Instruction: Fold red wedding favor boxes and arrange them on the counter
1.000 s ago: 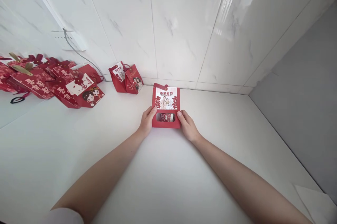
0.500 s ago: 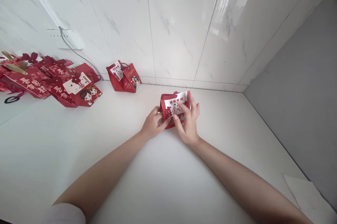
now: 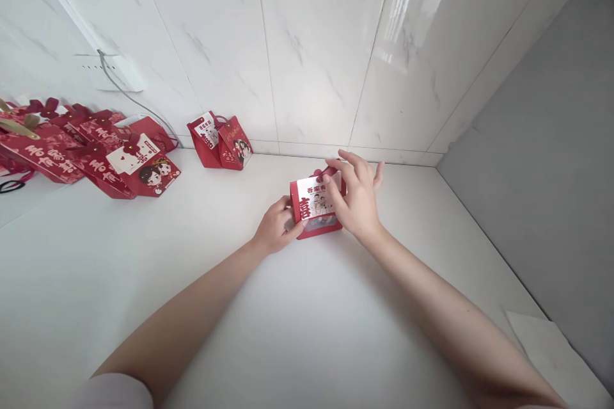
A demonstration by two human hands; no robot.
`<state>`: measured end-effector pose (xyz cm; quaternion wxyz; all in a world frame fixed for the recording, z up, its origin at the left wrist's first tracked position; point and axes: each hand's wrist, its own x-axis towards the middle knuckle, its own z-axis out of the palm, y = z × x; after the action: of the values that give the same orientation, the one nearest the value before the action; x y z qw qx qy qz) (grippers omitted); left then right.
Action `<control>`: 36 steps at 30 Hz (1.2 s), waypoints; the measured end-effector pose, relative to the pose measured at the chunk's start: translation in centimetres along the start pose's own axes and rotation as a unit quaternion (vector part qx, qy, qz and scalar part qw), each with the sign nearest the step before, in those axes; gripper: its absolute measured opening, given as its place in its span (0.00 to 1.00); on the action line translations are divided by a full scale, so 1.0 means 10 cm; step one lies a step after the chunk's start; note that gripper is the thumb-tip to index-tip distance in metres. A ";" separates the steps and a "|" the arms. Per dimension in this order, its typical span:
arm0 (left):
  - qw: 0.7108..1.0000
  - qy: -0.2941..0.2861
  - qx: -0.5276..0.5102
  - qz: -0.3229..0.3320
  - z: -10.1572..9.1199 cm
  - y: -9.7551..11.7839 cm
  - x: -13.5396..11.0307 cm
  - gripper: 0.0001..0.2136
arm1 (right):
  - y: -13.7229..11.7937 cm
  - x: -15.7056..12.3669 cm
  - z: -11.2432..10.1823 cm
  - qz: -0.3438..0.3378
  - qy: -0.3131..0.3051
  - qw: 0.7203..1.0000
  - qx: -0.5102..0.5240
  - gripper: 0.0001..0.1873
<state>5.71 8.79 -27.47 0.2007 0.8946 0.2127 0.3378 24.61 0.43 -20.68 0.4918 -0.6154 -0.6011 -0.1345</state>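
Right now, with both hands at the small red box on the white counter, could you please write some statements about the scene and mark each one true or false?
1. The left hand and the right hand both touch the small red paper box with the white picture label. True.
2. The left hand rests on the pile of red gift boxes. False: it is at the left side of the small red paper box; the pile lies apart, far to the left.
3. Two red paper boxes sit close to the white tiled wall. True.
4. The white paper sheet lies under the small red paper box. False: it lies at the near right, away from both hands.
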 end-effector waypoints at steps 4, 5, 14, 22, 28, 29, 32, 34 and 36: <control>0.999 0.005 -0.039 -0.025 -0.01 -0.03 0.00 0.08 | 0.25 -0.01 0.08 0.011 0.013 0.987 0.160 0.08; 0.998 0.005 -0.051 -0.031 -0.01 -0.03 0.00 0.08 | 0.28 -0.03 0.11 0.010 0.007 0.980 0.197 0.08; 0.992 0.014 -0.111 -0.060 0.00 -0.11 0.01 0.10 | 0.32 -0.02 0.14 0.045 0.018 0.951 0.304 0.13; 0.988 0.002 -0.139 -0.066 -0.01 -0.11 0.02 0.12 | 0.30 -0.21 0.29 0.089 0.062 0.951 0.289 0.18; 0.988 0.004 -0.139 -0.073 0.00 -0.10 0.02 0.12 | 0.33 -0.28 0.32 0.077 0.069 0.962 0.254 0.20; 0.988 0.004 -0.138 -0.074 0.00 -0.09 0.02 0.11 | 0.34 -0.29 0.32 0.075 0.068 0.962 0.254 0.20; 0.988 0.001 -0.136 -0.075 -0.01 -0.08 0.03 0.10 | 0.36 -0.32 0.35 0.071 0.072 0.957 0.271 0.21; 0.988 0.000 -0.135 -0.073 -0.01 -0.07 0.03 0.10 | 0.37 -0.34 0.37 0.069 0.079 0.953 0.285 0.21; 0.988 0.001 -0.135 -0.074 -0.01 -0.07 0.03 0.11 | 0.37 -0.33 0.37 0.067 0.089 0.952 0.285 0.19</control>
<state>5.66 9.59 -27.58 0.3435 0.8409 0.2307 0.3489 25.47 1.98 -26.61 0.7062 -0.4744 -0.5252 0.0212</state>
